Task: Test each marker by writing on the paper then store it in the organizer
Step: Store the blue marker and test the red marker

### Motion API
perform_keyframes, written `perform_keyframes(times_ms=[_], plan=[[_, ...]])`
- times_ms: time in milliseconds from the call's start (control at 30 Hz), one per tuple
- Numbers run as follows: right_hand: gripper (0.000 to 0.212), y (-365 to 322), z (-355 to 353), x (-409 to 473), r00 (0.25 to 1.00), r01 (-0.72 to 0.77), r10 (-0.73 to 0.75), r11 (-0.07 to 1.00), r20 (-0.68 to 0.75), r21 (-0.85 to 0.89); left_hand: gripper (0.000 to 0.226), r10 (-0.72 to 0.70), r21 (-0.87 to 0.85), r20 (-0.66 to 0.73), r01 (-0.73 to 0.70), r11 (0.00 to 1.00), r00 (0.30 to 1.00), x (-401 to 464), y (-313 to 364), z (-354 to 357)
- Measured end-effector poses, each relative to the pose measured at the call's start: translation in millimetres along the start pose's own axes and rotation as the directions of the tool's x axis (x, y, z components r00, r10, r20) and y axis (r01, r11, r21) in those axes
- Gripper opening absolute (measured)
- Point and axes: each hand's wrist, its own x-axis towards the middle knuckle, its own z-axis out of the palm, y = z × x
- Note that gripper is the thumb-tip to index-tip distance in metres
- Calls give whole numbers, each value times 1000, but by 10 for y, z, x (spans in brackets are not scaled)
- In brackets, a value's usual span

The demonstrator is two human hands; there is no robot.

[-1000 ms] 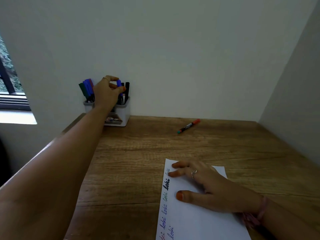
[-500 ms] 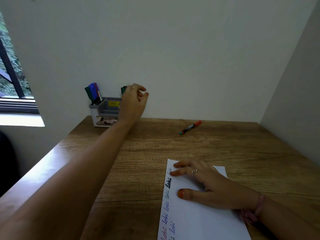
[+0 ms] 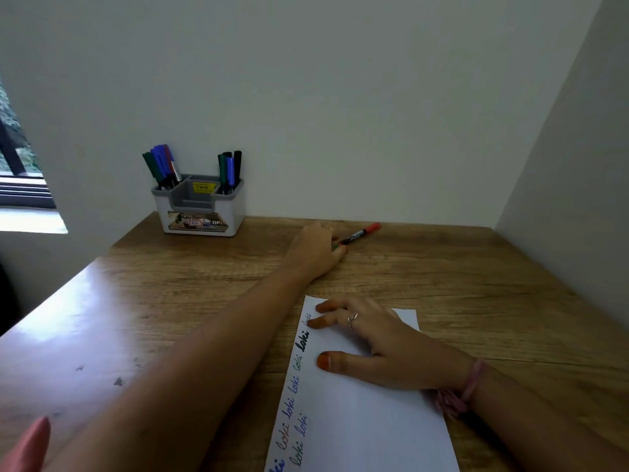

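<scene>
A marker (image 3: pixel 360 234) with a red cap and black barrel lies on the wooden desk (image 3: pixel 442 274) near the back wall. My left hand (image 3: pixel 315 251) reaches across to it, and its fingertips pinch the marker's near end, which still rests on the desk. My right hand (image 3: pixel 371 342) lies flat with spread fingers on the white paper (image 3: pixel 360 424), which carries several handwritten words down its left edge. The grey and white organizer (image 3: pixel 200 212) stands at the back left, with blue, green and red markers (image 3: pixel 160 163) in its left compartment and green, blue and black markers (image 3: pixel 229 168) in its right one.
White walls close off the desk at the back and on the right. A window (image 3: pixel 17 172) is at the far left beyond the desk's left edge. A pink blurred shape (image 3: pixel 27 447) shows at the bottom left corner.
My left hand left the organizer, where it had put a blue marker, and swept right and down to the red-capped marker. The right hand stayed on the paper.
</scene>
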Motion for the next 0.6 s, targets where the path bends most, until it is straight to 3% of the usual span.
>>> perform_keyframes(times_ms=[100, 233, 400, 500, 600], plan=[[49, 13, 14, 5, 1000, 12, -12, 1000, -7, -9, 37, 1, 67, -8, 0, 998, 1000, 17, 20, 18], [50, 8, 8, 8, 1000, 17, -17, 1000, -1, -12, 29, 8, 19, -44, -8, 1000, 999, -9, 33, 10], [49, -9, -9, -9, 1000, 18, -18, 1000, 6, 2, 19, -68, -323, -217, -6, 946, 974, -114, 70, -192], [47, -17, -26, -10, 1000, 8, -8, 1000, 10, 20, 19, -236, -635, -232, 37, 772, 944, -270, 123, -412], [43, -19, -36, -15, 1000, -12, 12, 999, 6, 36, 17, -363, -864, -97, 103, 494, 927, -426, 148, -640]])
